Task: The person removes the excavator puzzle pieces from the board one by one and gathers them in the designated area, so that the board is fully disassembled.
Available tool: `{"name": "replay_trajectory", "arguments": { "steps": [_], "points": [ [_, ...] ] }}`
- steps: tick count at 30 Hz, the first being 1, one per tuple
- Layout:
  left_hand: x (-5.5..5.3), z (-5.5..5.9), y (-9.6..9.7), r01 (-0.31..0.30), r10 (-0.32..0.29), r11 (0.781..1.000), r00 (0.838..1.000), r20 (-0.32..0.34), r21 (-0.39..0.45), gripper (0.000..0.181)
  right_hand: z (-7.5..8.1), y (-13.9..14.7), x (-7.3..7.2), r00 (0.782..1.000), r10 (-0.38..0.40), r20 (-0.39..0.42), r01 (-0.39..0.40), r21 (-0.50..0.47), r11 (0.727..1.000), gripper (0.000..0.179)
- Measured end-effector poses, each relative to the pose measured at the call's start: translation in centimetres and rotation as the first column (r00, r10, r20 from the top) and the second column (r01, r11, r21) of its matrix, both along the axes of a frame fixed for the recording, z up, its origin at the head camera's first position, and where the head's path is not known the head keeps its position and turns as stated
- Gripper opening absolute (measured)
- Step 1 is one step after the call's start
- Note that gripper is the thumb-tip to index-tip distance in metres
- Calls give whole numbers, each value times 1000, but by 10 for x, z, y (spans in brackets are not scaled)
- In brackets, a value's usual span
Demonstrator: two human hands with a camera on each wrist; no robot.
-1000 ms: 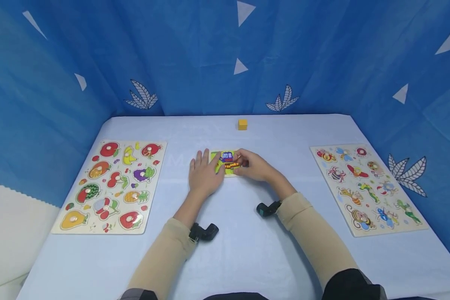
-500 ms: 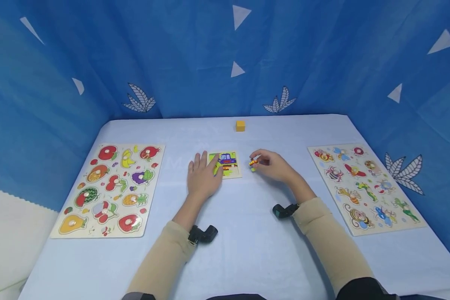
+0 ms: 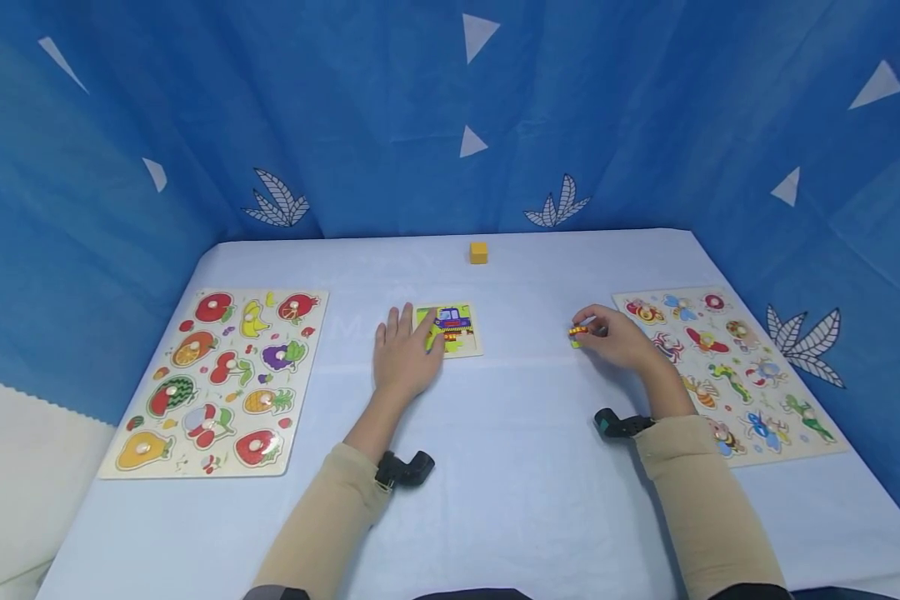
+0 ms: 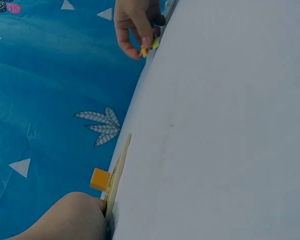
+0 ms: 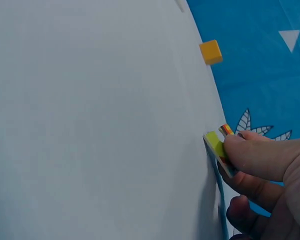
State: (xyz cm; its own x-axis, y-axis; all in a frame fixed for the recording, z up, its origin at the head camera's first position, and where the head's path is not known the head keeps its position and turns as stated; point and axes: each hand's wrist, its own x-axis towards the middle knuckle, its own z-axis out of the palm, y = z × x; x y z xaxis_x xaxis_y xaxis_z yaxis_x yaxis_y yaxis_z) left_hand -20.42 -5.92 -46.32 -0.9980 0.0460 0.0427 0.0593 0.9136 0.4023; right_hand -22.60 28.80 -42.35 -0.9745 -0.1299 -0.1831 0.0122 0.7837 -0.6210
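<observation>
A small square jigsaw puzzle [image 3: 453,320] with a blue-and-purple vehicle on green lies mid-table; pale backing shows at its lower right. My left hand [image 3: 407,354] rests flat at its left side, fingers straight, thumb and index finger reaching over the picture. Farther right, my right hand [image 3: 617,336] pinches small puzzle pieces [image 3: 578,332] between thumb and fingers, close to the insect board. The right wrist view shows a green piece [image 5: 216,143] and beside it a red-and-yellow striped one [image 5: 226,130], partly covered by the thumb. Seen edge-on in the left wrist view is the puzzle [image 4: 121,167].
At the left lies a fruit peg board [image 3: 300,400]. An insect board [image 3: 783,457] lies at the right, partly behind the right forearm. One orange cube [image 3: 478,253] stands near the table's back edge. Blue printed cloth [image 3: 390,108] hangs behind the table.
My right hand has left the puzzle and moved right to the insect board, carrying the pieces; the vehicle's orange lower part is gone from the puzzle. My left hand has stayed in place.
</observation>
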Motion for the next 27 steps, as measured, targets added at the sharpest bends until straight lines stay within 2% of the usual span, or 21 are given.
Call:
{"name": "replay_trajectory", "arguments": {
  "steps": [7,16,27],
  "points": [
    [0,-1,0,-3,3,1000,1000,-2,-4,58,0,7,2,1000,-8,-13,8,11,1000,27],
    [0,1,0,1,-1,1000,1000,0,-14,58,3,1,6,999,-37,-8,38,67,997,27],
    [-4,1,-3,4,-6,1000,999,41,31,54,2,-3,6,998,-42,-56,49,133,990,29]
  ]
}}
